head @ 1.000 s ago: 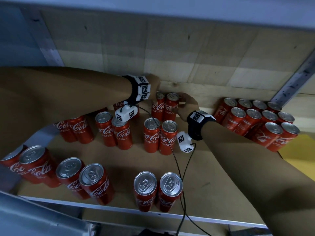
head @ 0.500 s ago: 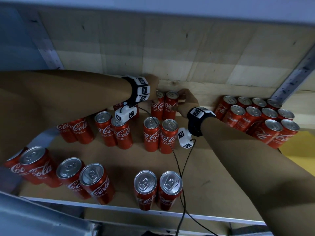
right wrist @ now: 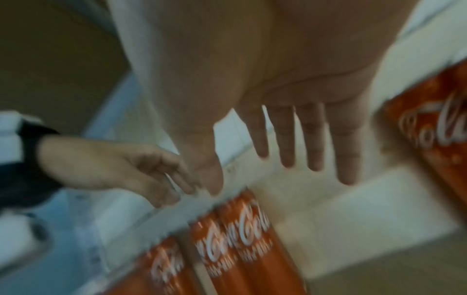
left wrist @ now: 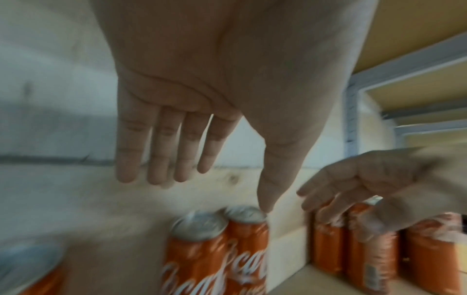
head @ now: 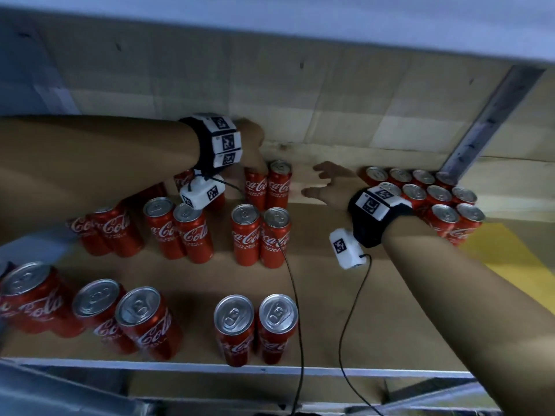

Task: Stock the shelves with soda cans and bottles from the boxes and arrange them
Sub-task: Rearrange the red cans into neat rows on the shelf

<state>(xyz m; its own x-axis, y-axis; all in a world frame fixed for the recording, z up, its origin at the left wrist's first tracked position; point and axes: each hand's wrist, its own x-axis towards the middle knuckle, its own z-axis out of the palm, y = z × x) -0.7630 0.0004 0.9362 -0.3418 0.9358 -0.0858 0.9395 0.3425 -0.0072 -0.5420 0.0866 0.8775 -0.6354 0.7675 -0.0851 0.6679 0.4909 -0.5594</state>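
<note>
Red Coca-Cola cans stand in pairs on the cardboard-lined shelf (head: 345, 295). The back pair (head: 267, 187) stands near the rear wall, also seen blurred from the left wrist as the back pair (left wrist: 220, 249). My left hand (head: 255, 157) hovers over that pair with fingers straight and nothing held; in the left wrist view the left hand (left wrist: 232, 189) has its thumb tip near the right can's rim. My right hand (head: 315, 181) is spread open just right of the pair, apart from it. The right wrist view shows the right hand (right wrist: 252, 175) empty above the cans (right wrist: 240, 239).
A tight block of several cans (head: 420, 196) fills the back right by a grey upright (head: 492, 115). More pairs stand mid-shelf (head: 259, 235), at the left (head: 177, 232) and along the front edge (head: 255, 325). Bare cardboard lies between the right hand and the shelf front.
Both hands were on the back pair of cans. My right hand has let go and swung right, fingers spread. My left hand has opened above the pair.
</note>
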